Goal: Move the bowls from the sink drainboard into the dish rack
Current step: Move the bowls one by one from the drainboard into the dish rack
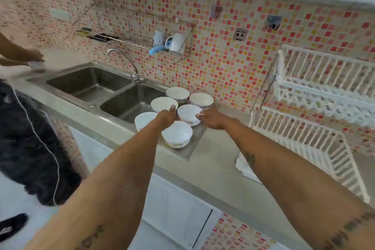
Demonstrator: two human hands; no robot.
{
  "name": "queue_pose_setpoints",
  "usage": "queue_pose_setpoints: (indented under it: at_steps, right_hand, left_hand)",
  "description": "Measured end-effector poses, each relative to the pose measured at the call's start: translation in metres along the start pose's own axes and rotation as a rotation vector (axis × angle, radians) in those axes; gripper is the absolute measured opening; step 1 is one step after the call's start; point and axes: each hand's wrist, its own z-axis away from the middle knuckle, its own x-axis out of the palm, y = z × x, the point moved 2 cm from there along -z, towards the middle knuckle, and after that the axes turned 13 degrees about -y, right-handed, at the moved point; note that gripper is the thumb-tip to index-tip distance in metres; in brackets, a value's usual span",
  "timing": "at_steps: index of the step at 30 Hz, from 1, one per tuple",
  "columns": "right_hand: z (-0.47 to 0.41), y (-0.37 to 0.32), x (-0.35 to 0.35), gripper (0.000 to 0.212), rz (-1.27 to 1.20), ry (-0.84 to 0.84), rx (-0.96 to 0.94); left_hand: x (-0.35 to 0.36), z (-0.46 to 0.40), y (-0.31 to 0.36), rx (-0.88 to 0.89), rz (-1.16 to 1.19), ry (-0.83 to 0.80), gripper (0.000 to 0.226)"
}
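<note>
A pale grey stone desk [215,160] runs under a wall of pink, red and yellow mosaic tiles [227,50]. Set into it is a double-basin stainless steel sink [89,83] with a curved chrome tap [129,63]. At the right stands a white two-tier wire dish rack [316,107], its shelves bare, well apart from the bowls. A wire wall shelf [142,42] above the sink holds a white mug [175,42]. At the far left another person's hand [34,57] rests on the desk.

Six white round ceramic bowls [177,134] sit upright and close together on the flat steel drainboard [194,140] just right of the sink, some with a patterned band outside.

Both bare forearms reach forward over the desk edge. The left hand [167,116] lies over the cluster, a fingertip touching the rim of a middle bowl [164,103]. The right hand [212,117] meets the rim of the neighbouring bowl [188,114] with fingers loosely spread; blur makes it unclear whether either hand has actually closed on a bowl.
</note>
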Motion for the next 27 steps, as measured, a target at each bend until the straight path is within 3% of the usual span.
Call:
queue_pose_setpoints:
  at_steps: [6, 9, 11, 14, 18, 27]
  right_hand:
    - [-0.077, 0.001, 0.017, 0.062, -0.139, -0.071, 0.096]
    - [-0.14, 0.044, 0.04, 0.071, -0.294, -0.096, 0.099]
    - [-0.167, 0.064, 0.054, 0.062, -0.399, -0.082, 0.078]
    - [-0.156, 0.035, 0.051, 0.043, -0.532, -0.013, 0.066]
    - [-0.165, 0.027, 0.054, 0.039, -0.553, -0.057, 0.082]
    - [-0.18, 0.03, 0.07, 0.043, -0.811, 0.051, 0.139]
  left_hand:
    - [0.006, -0.046, -0.065, -0.179, 0.195, 0.065, 0.066]
    - [0.016, -0.067, -0.087, -0.212, 0.334, 0.082, 0.058]
    - [0.025, -0.08, -0.094, -0.238, 0.465, 0.163, 0.05]
    - [0.037, -0.09, -0.087, -0.233, 0.71, 0.304, 0.045]
    - [0.049, -0.103, -0.088, -0.235, 0.92, 0.324, 0.042]
    - [0.064, -0.12, -0.092, -0.234, 0.842, 0.4, 0.041]
